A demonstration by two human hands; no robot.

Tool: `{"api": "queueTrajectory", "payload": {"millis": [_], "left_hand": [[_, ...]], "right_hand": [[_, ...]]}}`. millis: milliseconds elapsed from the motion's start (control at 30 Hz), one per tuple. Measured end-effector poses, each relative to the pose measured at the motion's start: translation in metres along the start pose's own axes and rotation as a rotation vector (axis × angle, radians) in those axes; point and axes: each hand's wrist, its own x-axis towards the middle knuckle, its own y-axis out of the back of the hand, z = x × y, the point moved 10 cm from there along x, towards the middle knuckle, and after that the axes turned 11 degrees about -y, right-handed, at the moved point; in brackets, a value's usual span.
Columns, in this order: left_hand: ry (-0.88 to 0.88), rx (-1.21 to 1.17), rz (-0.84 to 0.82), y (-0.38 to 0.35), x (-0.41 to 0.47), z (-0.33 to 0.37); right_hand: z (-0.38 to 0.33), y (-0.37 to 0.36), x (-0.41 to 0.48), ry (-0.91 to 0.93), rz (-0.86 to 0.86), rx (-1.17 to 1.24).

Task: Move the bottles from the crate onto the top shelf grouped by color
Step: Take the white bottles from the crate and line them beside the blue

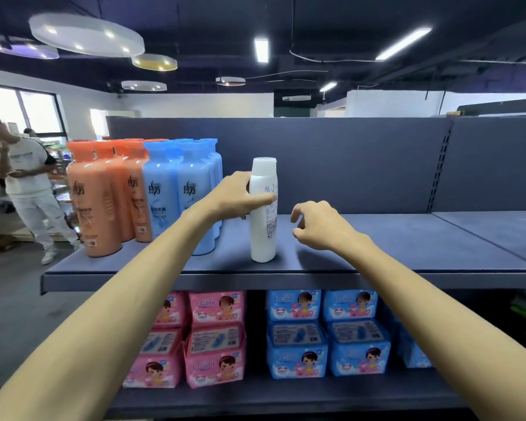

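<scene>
A white bottle (264,226) stands upright on the dark top shelf (377,256), near its front edge. My left hand (237,196) rests against the bottle's left side, with fingers wrapped across its front. My right hand (319,223) hovers just right of the bottle, fingers curled and apart, holding nothing. Left of the white bottle stands a group of blue bottles (176,192), and further left a group of orange bottles (101,196). The crate is not in view.
The shelf's right half is bare, with a slotted upright (441,168) on the back panel. Pink packs (213,338) and blue packs (325,332) fill the lower shelf. A person (28,183) stands in the aisle at the left.
</scene>
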Motion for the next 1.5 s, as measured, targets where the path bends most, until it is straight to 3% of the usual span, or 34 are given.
{"api": "queueTrajectory", "payload": {"millis": [300, 433, 600, 800, 1033, 1500], "left_hand": [[0.073, -0.294, -0.035, -0.037, -0.027, -0.023], [0.113, -0.400, -0.137, -0.046, -0.033, -0.027], [0.170, -0.434, -0.252, -0.059, -0.041, -0.035], [0.162, -0.452, -0.230, -0.063, -0.041, -0.038], [0.175, -0.325, 0.025, -0.060, -0.036, -0.053], [0.483, 0.120, 0.445, -0.044, -0.038, -0.093]], "right_hand": [[0.004, -0.016, -0.002, 0.005, -0.018, 0.023], [0.002, -0.023, -0.003, 0.009, -0.021, 0.035], [-0.002, -0.029, -0.003, 0.037, -0.012, 0.024], [0.002, -0.028, -0.003, 0.037, 0.002, 0.030], [0.015, -0.024, -0.005, 0.019, 0.006, 0.043], [0.015, -0.020, 0.013, 0.017, 0.008, 0.044]]}}
